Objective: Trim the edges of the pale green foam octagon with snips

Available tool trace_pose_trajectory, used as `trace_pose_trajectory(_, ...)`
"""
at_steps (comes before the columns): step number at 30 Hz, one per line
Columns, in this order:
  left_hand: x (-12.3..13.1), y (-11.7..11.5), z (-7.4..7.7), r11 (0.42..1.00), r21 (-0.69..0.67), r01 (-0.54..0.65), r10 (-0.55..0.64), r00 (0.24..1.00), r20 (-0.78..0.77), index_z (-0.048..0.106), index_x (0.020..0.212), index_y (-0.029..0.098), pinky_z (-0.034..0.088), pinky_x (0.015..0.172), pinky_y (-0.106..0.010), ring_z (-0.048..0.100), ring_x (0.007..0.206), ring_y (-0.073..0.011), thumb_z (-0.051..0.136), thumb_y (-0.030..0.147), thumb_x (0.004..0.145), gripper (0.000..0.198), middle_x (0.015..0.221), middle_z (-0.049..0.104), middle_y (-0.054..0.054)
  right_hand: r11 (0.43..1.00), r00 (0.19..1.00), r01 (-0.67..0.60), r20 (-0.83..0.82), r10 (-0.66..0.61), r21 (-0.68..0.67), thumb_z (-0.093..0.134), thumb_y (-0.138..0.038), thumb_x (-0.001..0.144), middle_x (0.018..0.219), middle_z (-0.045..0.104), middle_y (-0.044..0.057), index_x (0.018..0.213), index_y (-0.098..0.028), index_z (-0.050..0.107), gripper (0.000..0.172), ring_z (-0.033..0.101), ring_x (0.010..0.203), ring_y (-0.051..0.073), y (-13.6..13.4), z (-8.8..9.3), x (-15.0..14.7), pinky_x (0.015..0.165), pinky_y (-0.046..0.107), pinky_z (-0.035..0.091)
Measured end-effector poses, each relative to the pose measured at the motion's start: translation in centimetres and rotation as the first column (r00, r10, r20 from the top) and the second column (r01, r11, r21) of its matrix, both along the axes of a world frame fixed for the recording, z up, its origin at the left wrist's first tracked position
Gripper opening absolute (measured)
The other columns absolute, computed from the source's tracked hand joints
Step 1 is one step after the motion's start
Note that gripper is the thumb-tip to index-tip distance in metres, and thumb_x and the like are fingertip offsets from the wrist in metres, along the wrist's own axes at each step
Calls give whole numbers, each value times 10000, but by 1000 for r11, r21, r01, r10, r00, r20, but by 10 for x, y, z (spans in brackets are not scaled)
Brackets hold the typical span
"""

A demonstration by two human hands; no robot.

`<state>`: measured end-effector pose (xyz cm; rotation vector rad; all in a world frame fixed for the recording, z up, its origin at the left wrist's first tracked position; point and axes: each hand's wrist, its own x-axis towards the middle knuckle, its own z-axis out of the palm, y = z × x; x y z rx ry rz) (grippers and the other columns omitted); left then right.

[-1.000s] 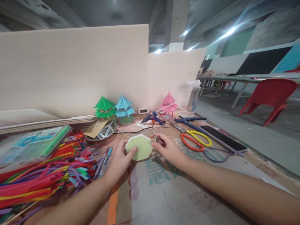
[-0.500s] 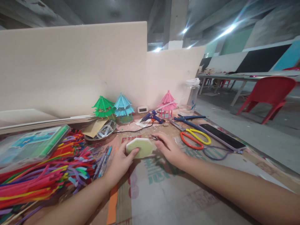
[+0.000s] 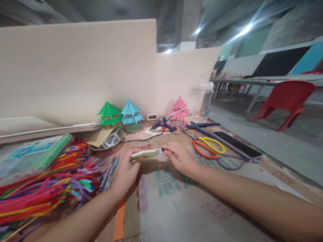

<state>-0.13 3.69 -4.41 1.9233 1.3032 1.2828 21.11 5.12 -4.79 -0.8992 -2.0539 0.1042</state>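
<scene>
My left hand (image 3: 128,171) grips a flat, pale green piece (image 3: 145,154) with a white edge, thumb below and fingers behind. It is tilted so that mostly its rim faces me. My right hand (image 3: 180,159) is closed on a small, shiny metal tool (image 3: 159,150) whose kind I cannot make out. The tool's tip meets the right end of the green piece. Both hands are above a printed cardboard sheet (image 3: 176,208). Scissors (image 3: 205,148) with orange and yellow handles lie to the right of my right hand.
Bundled colourful pipe cleaners (image 3: 37,198), a plastic case (image 3: 32,156) and pens (image 3: 111,173) lie left. Behind are green (image 3: 109,112), blue (image 3: 131,114) and pink (image 3: 179,109) pavilion models, a glue gun (image 3: 164,124) and blue-handled pliers (image 3: 202,127). A phone (image 3: 237,144) lies right.
The green piece has turned from showing its octagonal face to lying nearly edge-on. The metal tool in my right hand has come against its right end. The view has shifted slightly.
</scene>
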Motion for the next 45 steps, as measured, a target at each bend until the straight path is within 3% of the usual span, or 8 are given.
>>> trace_pose_trajectory(7, -1, 3, -5, 1000, 3, -15, 15, 1000, -11, 574, 890, 193, 426, 711, -264, 568, 816, -179, 522, 277, 792, 140, 846, 610, -18, 999, 1000, 4, 14, -4, 42, 361, -321, 943, 781, 631, 74, 981, -145, 639, 331, 558, 757, 190, 0, 0, 0, 671, 311, 436)
trace_pose_trajectory(13, 0, 2, -2, 1000, 0, -6, 6, 1000, -14, 580, 875, 193, 421, 740, -266, 569, 832, -181, 527, 276, 782, 135, 847, 618, -17, 999, 998, -1, 56, -1, 33, 388, -294, 930, 847, 650, 88, 990, -146, 617, 278, 569, 803, 201, -2, 4, 0, 708, 324, 440)
trace_pose_trajectory(21, -1, 2, -4, 999, -29, -16, 16, 1000, 15, 592, 869, 197, 426, 686, -251, 573, 776, -174, 552, 281, 763, 142, 810, 622, -6, 997, 997, 62, 56, -59, -50, 465, -251, 877, 865, 643, 79, 1030, -156, 574, 211, 573, 766, 201, -6, 6, -1, 692, 324, 441)
trace_pose_trajectory(27, 2, -1, 3, 1000, -14, -14, 14, 1000, -3, 575, 879, 194, 421, 719, -258, 571, 809, -176, 520, 277, 785, 137, 835, 615, -11, 998, 997, 59, 48, -57, -32, 450, -225, 884, 891, 646, 94, 1036, -136, 549, 203, 580, 787, 202, -4, 1, -1, 707, 324, 449)
trace_pose_trajectory(45, -1, 1, 0, 1000, -4, -22, 22, 1000, -11, 586, 857, 201, 413, 718, -253, 567, 794, -176, 544, 273, 760, 128, 811, 612, -2, 994, 991, 106, 83, -105, -12, 459, -246, 894, 882, 661, 90, 991, -142, 572, 182, 602, 794, 199, -4, 0, 0, 697, 308, 447)
